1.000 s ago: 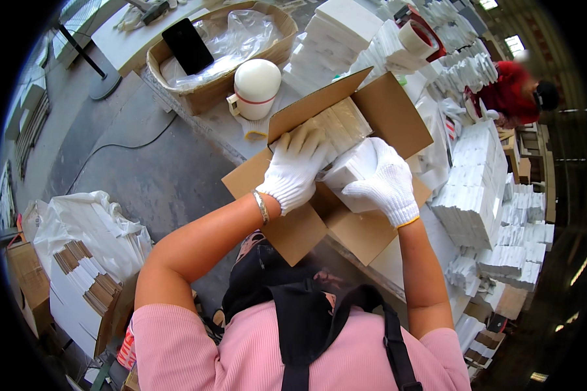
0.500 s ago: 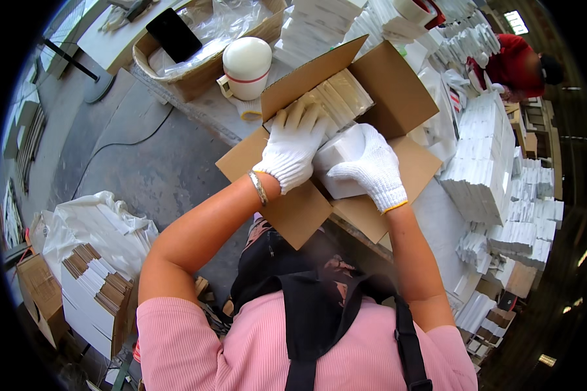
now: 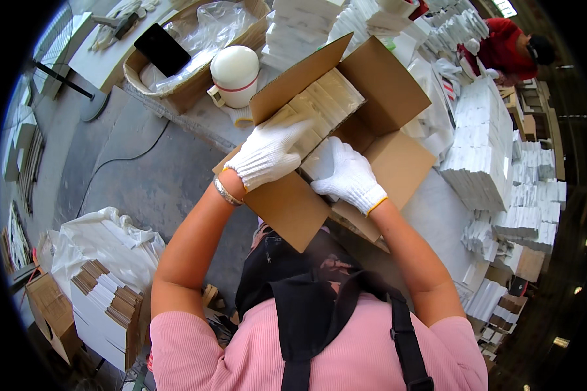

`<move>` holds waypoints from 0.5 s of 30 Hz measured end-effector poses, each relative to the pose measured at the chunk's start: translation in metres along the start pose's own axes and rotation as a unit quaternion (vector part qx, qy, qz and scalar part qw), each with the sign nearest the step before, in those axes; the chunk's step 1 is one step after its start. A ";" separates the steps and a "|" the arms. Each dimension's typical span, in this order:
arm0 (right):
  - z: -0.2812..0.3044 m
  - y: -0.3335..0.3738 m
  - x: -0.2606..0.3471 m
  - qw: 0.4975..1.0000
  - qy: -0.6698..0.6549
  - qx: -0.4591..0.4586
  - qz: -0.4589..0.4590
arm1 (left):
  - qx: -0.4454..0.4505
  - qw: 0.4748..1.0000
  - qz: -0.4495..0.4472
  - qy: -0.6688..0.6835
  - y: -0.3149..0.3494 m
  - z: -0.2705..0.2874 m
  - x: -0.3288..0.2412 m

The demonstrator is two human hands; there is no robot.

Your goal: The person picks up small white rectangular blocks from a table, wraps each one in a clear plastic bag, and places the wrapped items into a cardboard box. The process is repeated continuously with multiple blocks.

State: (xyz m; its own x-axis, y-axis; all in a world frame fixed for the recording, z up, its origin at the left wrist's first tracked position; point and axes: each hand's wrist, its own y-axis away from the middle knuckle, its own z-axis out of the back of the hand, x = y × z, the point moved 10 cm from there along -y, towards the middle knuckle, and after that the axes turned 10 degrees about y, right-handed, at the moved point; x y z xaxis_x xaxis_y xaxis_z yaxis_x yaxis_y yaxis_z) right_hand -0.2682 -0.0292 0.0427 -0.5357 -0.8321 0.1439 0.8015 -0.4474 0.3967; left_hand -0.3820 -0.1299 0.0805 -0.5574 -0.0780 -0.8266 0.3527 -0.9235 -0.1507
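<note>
Locating the items: an open cardboard box (image 3: 388, 81) rests on the worktop (image 3: 437, 205), flaps spread. A film-wrapped row (image 3: 326, 101) of pale pieces sits inside, along the box's upper-left side; a white block (image 3: 315, 165) lies beside it, under the right hand (image 3: 350, 174).

Hand state: the right hand is curved around the white block, thumb toward the wearer and fingers over the far side. The left hand (image 3: 269, 155) lies over the lower-left end of the wrapped row; its fingers are blurred, and whether they grip cannot be told.

Handling: the row appears stiff and probably dense, thus heavy for its size. The clear film is likely slippery, though knitted gloves should add friction. Edges and corners may chip if knocked. Take hold of the block by opposite faces; support the row at both ends rather than by loose film. The box flaps should bend easily and are unsuitable as lifting points.

Markings: no brand, label or writing is readable on the box, row or block.
</note>
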 end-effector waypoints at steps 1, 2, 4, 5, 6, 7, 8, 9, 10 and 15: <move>0.000 0.000 -0.001 1.000 0.001 0.012 0.010 | -0.003 1.000 -0.002 0.003 0.001 0.000 0.002; -0.001 0.000 -0.001 0.999 -0.018 0.024 0.030 | -0.006 1.000 -0.004 0.007 0.003 0.000 0.004; -0.004 0.001 -0.005 0.995 -0.058 0.045 0.065 | 0.003 1.000 -0.009 0.003 0.002 0.000 0.004; -0.009 -0.001 -0.011 0.994 -0.074 0.049 0.059 | 0.009 1.000 -0.014 0.001 0.000 -0.002 0.002; -0.017 -0.006 -0.020 0.993 -0.090 0.053 0.054 | 0.012 1.000 -0.009 -0.003 -0.001 -0.004 0.000; -0.019 -0.012 -0.021 0.991 -0.109 0.055 0.052 | 0.015 1.000 -0.002 -0.012 -0.001 -0.003 0.000; -0.022 -0.017 -0.026 0.983 -0.155 0.083 0.046 | 0.017 1.000 0.004 -0.022 0.000 -0.003 0.000; -0.031 -0.024 -0.028 0.979 -0.149 0.132 0.038 | 0.012 1.000 -0.001 -0.022 0.000 -0.002 -0.001; -0.038 -0.031 -0.023 0.972 -0.146 0.181 0.036 | 0.007 1.000 -0.004 -0.026 0.003 -0.001 0.000; -0.036 -0.042 -0.022 0.954 -0.178 0.239 0.010 | -0.005 1.000 -0.012 0.011 0.004 0.001 -0.002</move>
State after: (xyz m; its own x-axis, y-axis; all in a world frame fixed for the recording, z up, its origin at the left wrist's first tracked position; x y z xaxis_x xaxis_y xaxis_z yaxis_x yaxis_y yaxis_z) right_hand -0.2803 -0.0035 -0.0097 -0.6469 -0.6361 0.4206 0.6446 -0.1615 0.7472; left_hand -0.3806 -0.1337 0.0821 -0.5489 -0.0476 -0.8346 0.3467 -0.9214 -0.1755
